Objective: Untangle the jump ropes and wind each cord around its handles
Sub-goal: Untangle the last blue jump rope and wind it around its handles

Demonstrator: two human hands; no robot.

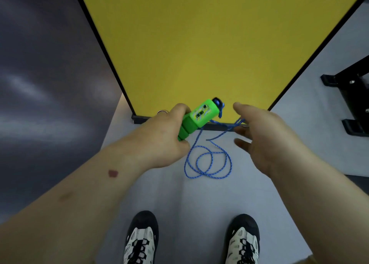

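Note:
My left hand (165, 136) grips the green jump-rope handles (196, 118), which point up and to the right; a counter window and a blue cap show at their top end. A blue speckled cord (208, 165) leaves the cap, runs right to my right hand (259, 136), and hangs below in loose loops above the floor. My right hand holds the cord near its fingertips, thumb raised and fingers loosely bent; the exact pinch is hidden behind the hand.
A yellow table (209, 44) with a black edge fills the upper middle, its near edge just behind the hands. A black metal frame (351, 104) stands at the right. My two shoes (141, 241) stand on the pale grey floor below.

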